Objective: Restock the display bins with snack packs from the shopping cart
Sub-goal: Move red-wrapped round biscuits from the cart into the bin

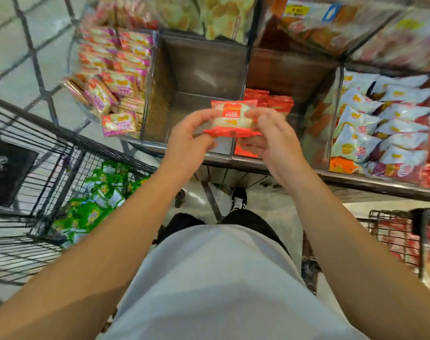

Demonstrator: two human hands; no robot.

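Note:
A red snack pack (233,119) with a clear window hangs above the front rim of the display bins, held from both sides. My left hand (192,141) grips its left edge and my right hand (273,141) grips its right edge. Directly behind it is a bin (199,77) with bare walls and floor, and to its right a bin (290,69) with a low layer of matching red packs (270,101). The shopping cart (49,153) at lower left holds green snack packs (96,197).
A bin of pink and orange packs (113,82) lies at left, a bin of white packs (381,123) at right, more bins behind. A second cart (405,239) with red packs stands at lower right. My shoe (238,197) is under the bins' metal front rail (246,163).

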